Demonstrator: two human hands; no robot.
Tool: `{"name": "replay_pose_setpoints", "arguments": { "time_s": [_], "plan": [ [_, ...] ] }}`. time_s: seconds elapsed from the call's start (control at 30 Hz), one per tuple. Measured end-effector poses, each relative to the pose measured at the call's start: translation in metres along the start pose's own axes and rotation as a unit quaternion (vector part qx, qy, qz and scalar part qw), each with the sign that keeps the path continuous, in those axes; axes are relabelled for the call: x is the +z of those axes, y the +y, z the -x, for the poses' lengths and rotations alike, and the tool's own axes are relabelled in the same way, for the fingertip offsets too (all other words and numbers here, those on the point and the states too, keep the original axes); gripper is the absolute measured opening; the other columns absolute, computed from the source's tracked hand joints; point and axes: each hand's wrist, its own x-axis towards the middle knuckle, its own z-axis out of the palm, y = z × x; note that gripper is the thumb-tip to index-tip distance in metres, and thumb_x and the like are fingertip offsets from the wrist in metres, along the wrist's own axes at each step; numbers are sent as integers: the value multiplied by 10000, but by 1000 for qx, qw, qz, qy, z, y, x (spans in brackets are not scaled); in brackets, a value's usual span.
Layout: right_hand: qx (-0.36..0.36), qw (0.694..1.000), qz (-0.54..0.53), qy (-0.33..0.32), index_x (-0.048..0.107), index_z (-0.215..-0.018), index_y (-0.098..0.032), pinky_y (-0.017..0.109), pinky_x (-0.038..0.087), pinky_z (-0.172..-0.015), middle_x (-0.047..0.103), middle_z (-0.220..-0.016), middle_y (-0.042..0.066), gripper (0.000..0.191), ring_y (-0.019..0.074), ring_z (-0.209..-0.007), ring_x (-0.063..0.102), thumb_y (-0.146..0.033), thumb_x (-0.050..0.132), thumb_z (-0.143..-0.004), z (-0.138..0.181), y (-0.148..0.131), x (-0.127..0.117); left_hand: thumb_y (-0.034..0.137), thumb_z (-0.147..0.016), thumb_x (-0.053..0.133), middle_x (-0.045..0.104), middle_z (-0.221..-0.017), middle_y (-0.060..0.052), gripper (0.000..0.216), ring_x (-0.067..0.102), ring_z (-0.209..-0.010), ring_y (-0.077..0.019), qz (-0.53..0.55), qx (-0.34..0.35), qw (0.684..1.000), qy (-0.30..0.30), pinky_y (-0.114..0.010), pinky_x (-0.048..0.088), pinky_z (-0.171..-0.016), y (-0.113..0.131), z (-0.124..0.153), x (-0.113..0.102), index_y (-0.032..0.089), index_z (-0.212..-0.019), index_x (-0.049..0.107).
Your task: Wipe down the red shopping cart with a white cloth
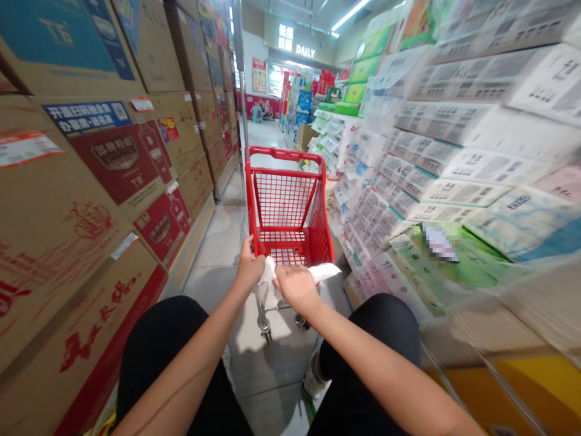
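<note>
In front of my knees stands a small red plastic shopping cart [284,248] with a grid-patterned basket and metal legs on casters. My left hand [250,265] is closed round the near left edge of the cart, thumb toward the inside. Bunched under my right hand [295,284] is a white wipe [325,272], which looks like tissue or thin cloth. That hand presses it on the near rim of the cart, with its fingers curled and partly hidden. One end of the wipe sticks out to the right, and more white shows between my hands.
Stacked cardboard cartons [113,157] line the left side. On the right rise piles of wrapped tissue packs [436,181], close to the cart. A thin metal pole [243,109] stands left of the cart. The tiled floor [218,236] runs ahead toward a blue stool [257,114].
</note>
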Motion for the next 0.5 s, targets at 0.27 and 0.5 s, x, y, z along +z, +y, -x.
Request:
{"name": "replay_pose_setpoints", "arguments": {
  "time_s": [0.27, 0.5],
  "plan": [
    [0, 1000, 15, -13, 601, -1006, -170, 336, 376, -810, 702, -960, 93, 355, 218, -894, 633, -450, 385, -1036, 12, 29, -5, 75, -630, 539, 666, -1206, -93, 635, 677, -889, -179, 2, -31, 999, 10, -252, 569, -710, 9, -28, -44, 173, -1256, 568],
    [22, 1000, 9, 6, 604, -1020, -180, 339, 386, -823, 703, -958, 102, 245, 231, -921, 633, -386, 471, -1007, -1, -4, 2, 102, -724, 489, 673, -1149, -79, 539, 662, -974, -190, -49, 23, 991, 119, -328, 546, -902, -2, -4, -15, 194, -1247, 583]
  ]
}}
